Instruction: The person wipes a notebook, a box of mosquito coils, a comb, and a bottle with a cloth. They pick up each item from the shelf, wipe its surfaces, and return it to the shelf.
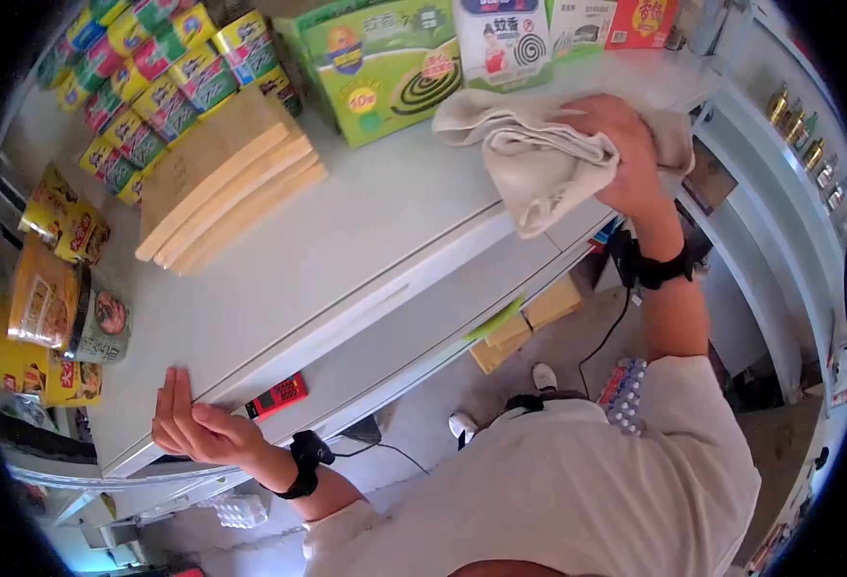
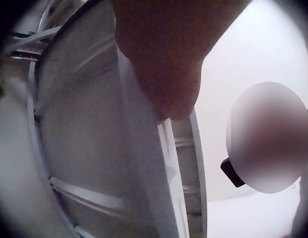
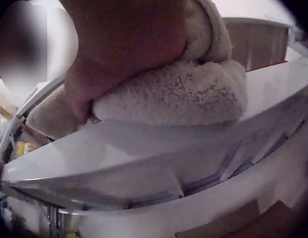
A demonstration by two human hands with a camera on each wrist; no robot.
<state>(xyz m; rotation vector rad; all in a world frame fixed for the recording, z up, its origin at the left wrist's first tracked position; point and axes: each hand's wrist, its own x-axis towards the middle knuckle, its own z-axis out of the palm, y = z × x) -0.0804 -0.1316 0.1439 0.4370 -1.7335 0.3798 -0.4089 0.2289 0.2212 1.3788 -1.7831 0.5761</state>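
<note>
My right hand grips a bunched beige cloth at the far right of the white shelf. One folded corner of the cloth hangs past the shelf's front edge. In the right wrist view the cloth's fluffy side lies on the shelf top under the hand. At the near left end, my left hand rests on the front edge with its fingers straight, holding nothing. The left wrist view shows this hand at the shelf edge, its fingertips hidden.
Green mosquito-coil boxes and a white box stand behind the cloth. Brown paper packets, stacked colourful cans and noodle tubs line the left. A red-and-black device lies on the shelf below.
</note>
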